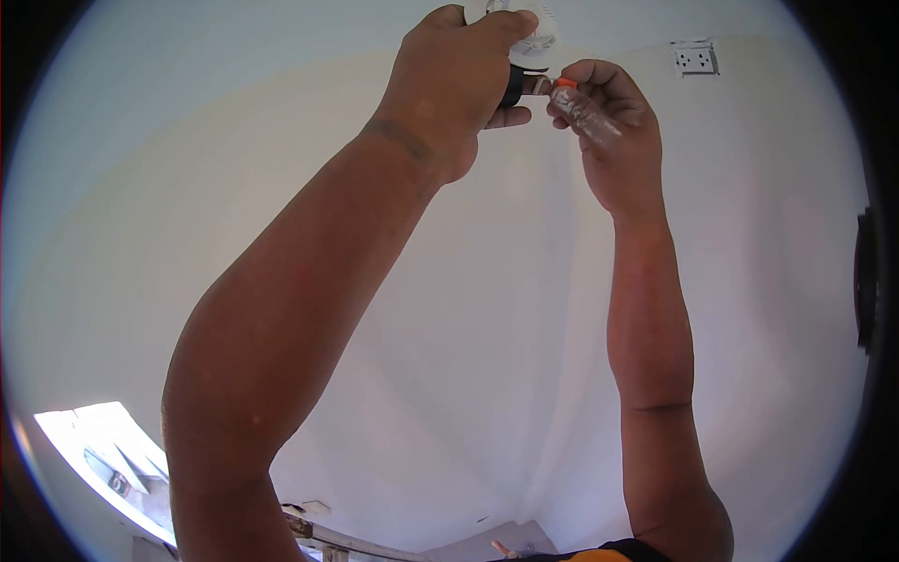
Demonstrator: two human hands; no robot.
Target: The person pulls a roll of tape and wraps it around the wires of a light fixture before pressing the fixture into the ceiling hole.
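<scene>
White round fitting [536,26] sat on the pale ceiling [234,122] at the far top of the view, directly above the person and partly hidden by the left hand. A bright window [103,459] showed low on the left, and a dark shape [866,281] hung at the right edge.

Both bare arms were raised to the fitting. The left hand [454,84] was closed over its rim, fingers curled tight, with a black band [512,86] under the thumb. Just to the right, the right hand [618,140] held a small screwdriver [587,116] between the thumb and bent fingers. Its clear handle lay across the fingers and its orange collar [565,82] pointed left toward the black band; whether the tip touched could not be told.

A white wall socket [695,58] sat well apart on the upper right.

The fitting looked like light, thin plastic, stiff but likely brittle, and best gripped around the rim. The screwdriver appeared rigid with a smooth, possibly slippery handle, and was safest held by that handle.
</scene>
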